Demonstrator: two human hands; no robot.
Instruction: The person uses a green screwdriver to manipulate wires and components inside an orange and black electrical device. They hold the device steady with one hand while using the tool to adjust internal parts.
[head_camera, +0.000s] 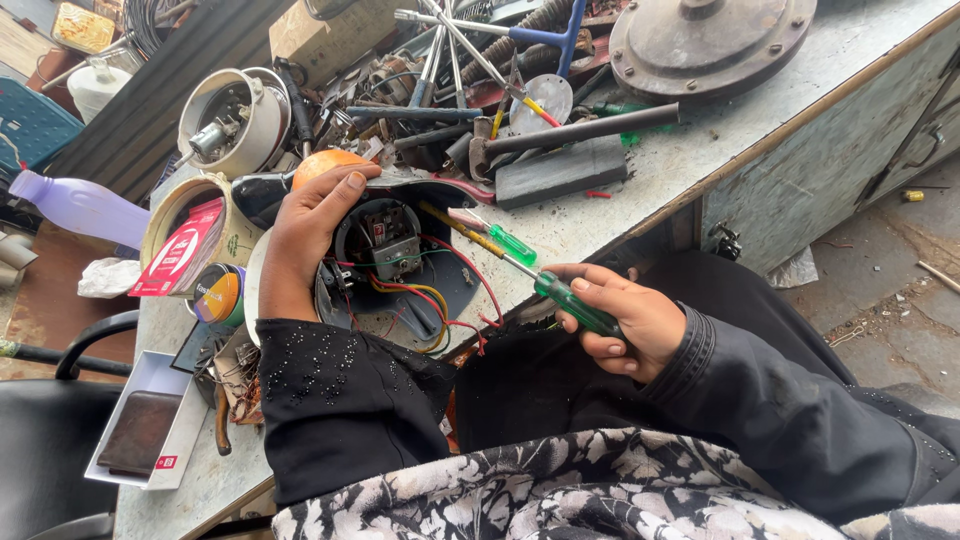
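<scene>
Gripping one open motor housing (385, 265) on the table (690, 150).
Left hand (310, 235) clasping the housing's rim; right hand (620, 320) clenching one green-handled screwdriver (560, 292) just right of the housing, beside a second green screwdriver (500, 238).

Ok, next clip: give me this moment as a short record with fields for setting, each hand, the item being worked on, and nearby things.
setting: cluttered grey workbench, person seated at it
left hand: grips the rim of an opened round appliance housing
right hand: holds a green-handled screwdriver, shaft pointing into the housing
inside housing: red, yellow and green wires, a small switch block
nearby: second green screwdriver, hammer, purple bottle, tape roll
</scene>
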